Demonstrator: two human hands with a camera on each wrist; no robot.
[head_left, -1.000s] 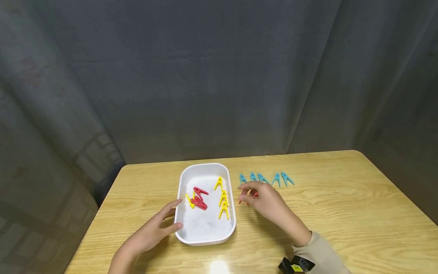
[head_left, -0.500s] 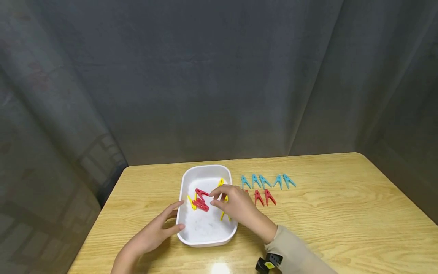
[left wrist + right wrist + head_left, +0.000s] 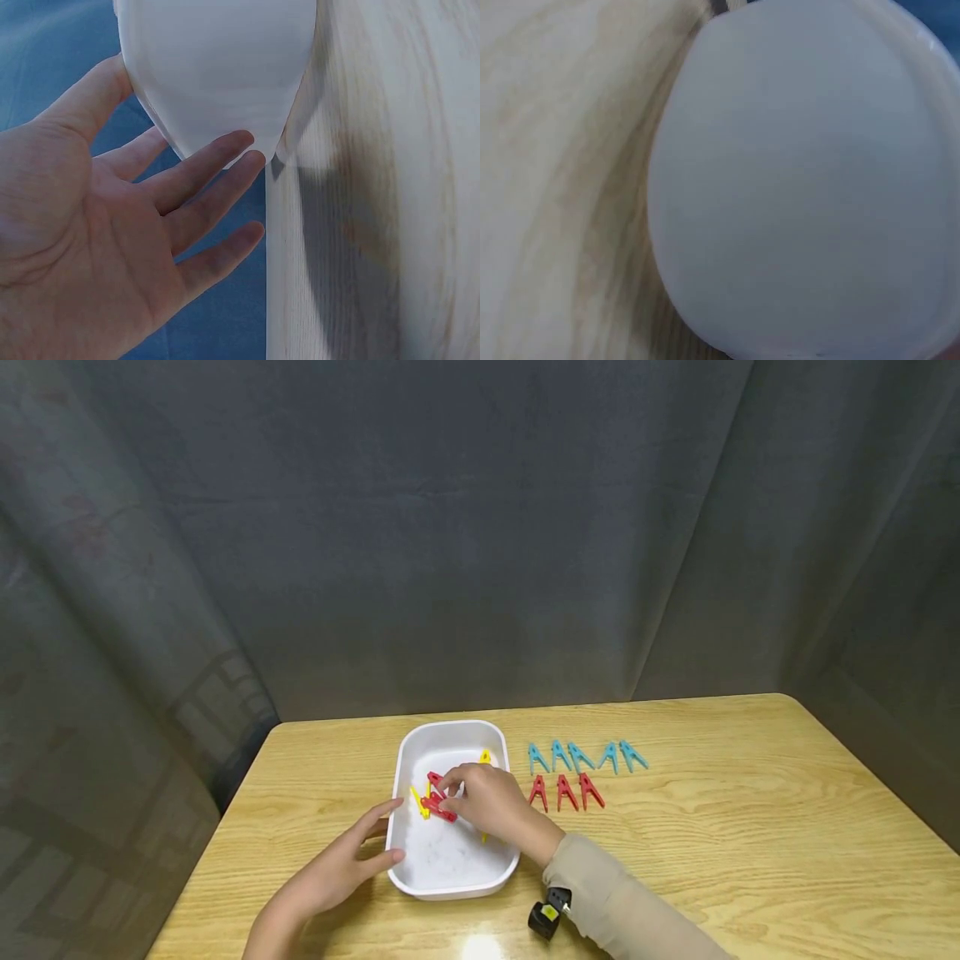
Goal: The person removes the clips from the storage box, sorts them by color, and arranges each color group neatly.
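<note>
A white plastic tray [image 3: 450, 881] stands on the table. In the head view my left hand [image 3: 337, 864] has its thumb and a fingertip at the tray's left rim; the left wrist view shows that hand [image 3: 112, 217] with its fingers spread, fairly straight. My right hand [image 3: 491, 802] reaches into the tray, thumb and forefinger right at the red clothespins [image 3: 433, 807]; I cannot tell whether they pinch one. Beside those lies a yellow clothespin [image 3: 417, 802]. Another yellow clothespin [image 3: 485, 755] shows behind the right hand, which mostly covers those along the right wall.
Right of the tray, several blue clothespins [image 3: 577, 757] lie in a row on the wooden table [image 3: 720, 827]. In front of them is a row of three red clothespins [image 3: 566, 793]. A dark curtain [image 3: 480, 543] hangs behind the table.
My right hand has left the table beside the red row and moved left into the tray, down to the red clothespins. The left hand keeps its place at the rim.
</note>
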